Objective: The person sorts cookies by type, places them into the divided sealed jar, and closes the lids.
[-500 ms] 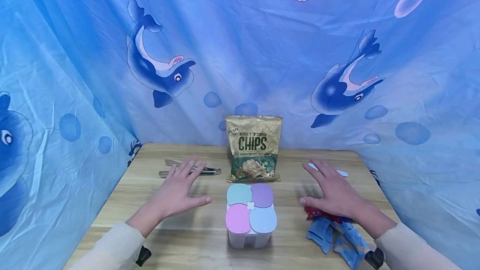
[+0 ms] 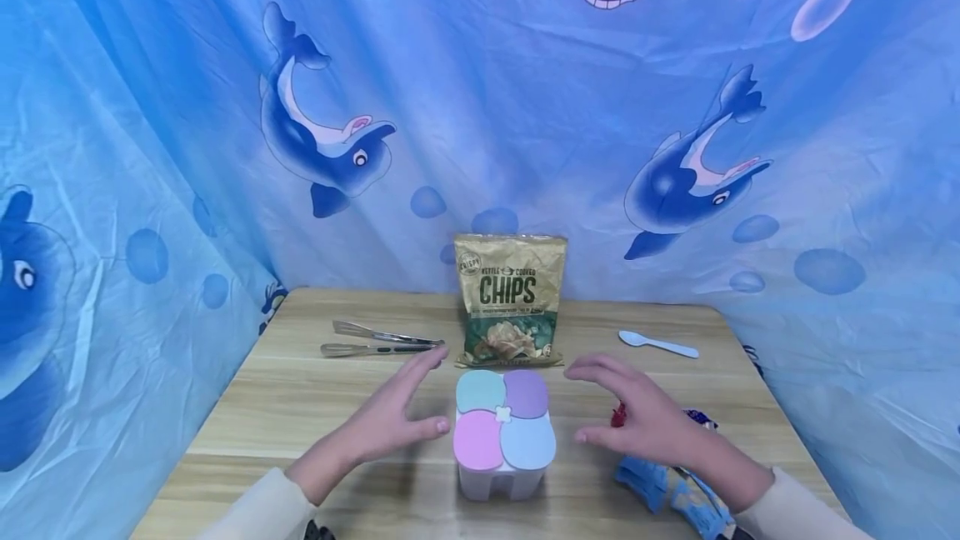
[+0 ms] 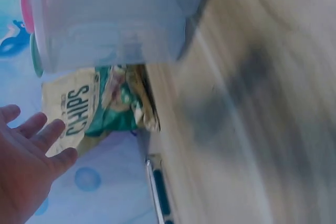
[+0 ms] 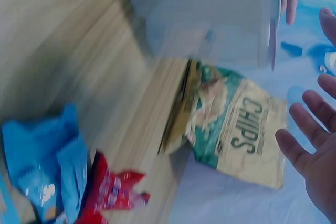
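Observation:
A translucent container (image 2: pixel 504 440) with four pastel lids stands at the table's front centre; it also shows as the container (image 3: pixel 115 19) and the container (image 4: pixel 210 14) in the wrist views. My left hand (image 2: pixel 397 415) hovers just left of it, fingers straight, thumb near its side. At the container's right, my right hand (image 2: pixel 637 411) is spread and holds nothing. A chips bag (image 2: pixel 510 298) stands upright behind the container, seen too as the chips bag (image 3: pixel 89 106) and the chips bag (image 4: pixel 236 124).
Metal tongs (image 2: pixel 378 340) lie at the back left, a white spoon (image 2: pixel 658 343) at the back right. Blue snack packets (image 2: pixel 671 486) and a red packet (image 2: pixel 618 417) lie under my right forearm. The wooden table (image 2: pixel 300 407) is ringed by blue dolphin cloth (image 2: pixel 225 148).
Both hands have moved inward toward the container from either side. The right hand has left the spoon area, and the left hand has come away from the tongs.

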A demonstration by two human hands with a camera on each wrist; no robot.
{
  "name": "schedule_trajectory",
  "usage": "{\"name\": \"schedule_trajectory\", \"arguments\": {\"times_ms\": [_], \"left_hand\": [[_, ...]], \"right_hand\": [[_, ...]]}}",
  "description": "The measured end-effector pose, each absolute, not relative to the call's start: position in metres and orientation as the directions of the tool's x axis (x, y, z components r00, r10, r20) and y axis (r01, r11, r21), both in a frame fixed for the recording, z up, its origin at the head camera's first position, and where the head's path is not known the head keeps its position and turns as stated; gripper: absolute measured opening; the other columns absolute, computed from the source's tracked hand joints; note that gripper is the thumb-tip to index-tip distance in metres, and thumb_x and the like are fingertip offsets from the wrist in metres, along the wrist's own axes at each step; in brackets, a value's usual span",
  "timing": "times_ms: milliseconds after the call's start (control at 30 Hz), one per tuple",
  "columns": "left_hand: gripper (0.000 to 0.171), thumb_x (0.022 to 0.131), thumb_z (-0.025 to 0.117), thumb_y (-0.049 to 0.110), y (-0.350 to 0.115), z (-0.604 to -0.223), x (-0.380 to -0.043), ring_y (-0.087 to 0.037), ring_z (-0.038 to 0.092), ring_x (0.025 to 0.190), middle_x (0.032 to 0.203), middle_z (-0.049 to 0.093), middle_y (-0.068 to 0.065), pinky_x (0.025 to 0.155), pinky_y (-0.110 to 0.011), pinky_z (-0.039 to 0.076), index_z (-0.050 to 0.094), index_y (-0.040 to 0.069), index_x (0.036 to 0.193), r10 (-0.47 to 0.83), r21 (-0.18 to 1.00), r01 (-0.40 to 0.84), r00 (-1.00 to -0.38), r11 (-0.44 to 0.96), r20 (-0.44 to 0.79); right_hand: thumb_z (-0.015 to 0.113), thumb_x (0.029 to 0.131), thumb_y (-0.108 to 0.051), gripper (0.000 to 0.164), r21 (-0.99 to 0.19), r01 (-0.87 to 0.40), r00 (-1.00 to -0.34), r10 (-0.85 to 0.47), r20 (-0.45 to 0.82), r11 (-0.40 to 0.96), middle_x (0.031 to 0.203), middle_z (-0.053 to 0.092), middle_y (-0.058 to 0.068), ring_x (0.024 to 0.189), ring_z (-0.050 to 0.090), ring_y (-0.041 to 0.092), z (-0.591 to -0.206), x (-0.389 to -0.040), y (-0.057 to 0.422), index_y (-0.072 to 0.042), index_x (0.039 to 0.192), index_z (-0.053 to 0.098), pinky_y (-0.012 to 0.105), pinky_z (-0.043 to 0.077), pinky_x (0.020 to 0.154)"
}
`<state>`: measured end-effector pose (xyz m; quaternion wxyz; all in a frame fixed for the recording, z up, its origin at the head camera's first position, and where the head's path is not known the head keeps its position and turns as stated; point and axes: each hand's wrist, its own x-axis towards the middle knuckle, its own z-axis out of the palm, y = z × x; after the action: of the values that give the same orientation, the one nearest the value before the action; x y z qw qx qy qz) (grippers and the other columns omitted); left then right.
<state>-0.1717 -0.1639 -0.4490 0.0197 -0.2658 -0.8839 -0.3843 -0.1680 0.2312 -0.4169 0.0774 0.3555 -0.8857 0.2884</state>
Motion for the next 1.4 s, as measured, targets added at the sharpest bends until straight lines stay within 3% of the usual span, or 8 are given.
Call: {"name": "schedule_trajectory", "arguments": {"times_ms": [200,333,500,700,967,1200,1400], "left_hand": [[0.094,0.085,0.079,0.04,-0.155,-0.463,-0.169,-0.034,0.046,0.142,0.162,0.039,-0.007,0.111,-0.072,0.036,0.028,0.026,0.162,0.484,0.767,0.484,-0.835,0.421,0.262],[0.095,0.085,0.081,0.035,-0.15,-0.469,-0.168,-0.035,0.046,0.142,0.161,0.041,-0.008,0.115,-0.07,0.032,0.027,0.021,0.162,0.493,0.819,0.447,-0.836,0.359,0.24],[0.1,0.084,0.083,0.036,-0.145,-0.472,-0.167,-0.031,0.044,0.145,0.162,0.039,-0.003,0.12,-0.063,0.031,0.024,0.022,0.163,0.499,0.845,0.393,-0.848,0.362,0.181],[0.102,0.082,0.085,0.037,-0.141,-0.476,-0.166,-0.03,0.045,0.144,0.164,0.035,-0.009,0.119,-0.06,0.035,0.024,0.02,0.163,0.521,0.848,0.385,-0.839,0.365,0.158],[0.105,0.078,0.088,0.035,-0.139,-0.479,-0.165,-0.028,0.046,0.142,0.164,0.036,-0.009,0.118,-0.055,0.038,0.026,0.024,0.162,0.528,0.856,0.388,-0.833,0.342,0.167],[0.106,0.075,0.09,0.038,-0.139,-0.477,-0.163,-0.022,0.045,0.142,0.163,0.036,0.002,0.12,-0.051,0.038,0.027,0.034,0.16,0.494,0.871,0.326,-0.862,0.367,0.114],[0.105,0.074,0.091,0.037,-0.139,-0.477,-0.163,-0.023,0.046,0.141,0.161,0.039,0.003,0.119,-0.052,0.039,0.029,0.035,0.159,0.485,0.879,0.308,-0.868,0.365,0.103]], "right_hand": [[0.085,0.083,-0.045,0.059,-0.573,-0.661,-0.729,-0.594,0.34,0.484,0.134,0.063,-0.01,0.119,0.062,0.011,-0.422,-0.159,0.219,-0.031,0.136,0.062,0.031,0.058,0.085],[0.087,0.082,-0.039,0.057,-0.596,-0.664,-0.717,-0.609,0.338,0.451,0.131,0.066,-0.008,0.119,0.063,0.011,-0.429,-0.155,0.211,-0.025,0.133,0.066,0.035,0.06,0.088],[0.085,0.083,-0.041,0.053,-0.571,-0.679,-0.707,-0.622,0.337,0.461,0.129,0.066,-0.011,0.12,0.062,0.012,-0.436,-0.151,0.206,-0.028,0.131,0.067,0.039,0.059,0.092],[0.086,0.081,-0.043,0.053,-0.527,-0.7,-0.696,-0.627,0.35,0.482,0.128,0.064,-0.015,0.12,0.063,0.013,-0.442,-0.148,0.203,-0.029,0.129,0.067,0.045,0.058,0.097],[0.087,0.079,-0.045,0.053,-0.537,-0.684,-0.712,-0.614,0.341,0.494,0.125,0.064,-0.018,0.115,0.065,0.011,-0.443,-0.145,0.202,-0.032,0.126,0.068,0.042,0.059,0.095],[0.088,0.079,-0.04,0.051,-0.529,-0.704,-0.69,-0.631,0.354,0.474,0.125,0.063,-0.017,0.113,0.065,0.011,-0.443,-0.147,0.199,-0.031,0.125,0.069,0.04,0.059,0.094],[0.086,0.08,-0.043,0.046,-0.53,-0.701,-0.694,-0.627,0.353,0.477,0.124,0.064,-0.017,0.113,0.065,0.011,-0.446,-0.149,0.198,-0.032,0.122,0.07,0.038,0.06,0.094]]}}
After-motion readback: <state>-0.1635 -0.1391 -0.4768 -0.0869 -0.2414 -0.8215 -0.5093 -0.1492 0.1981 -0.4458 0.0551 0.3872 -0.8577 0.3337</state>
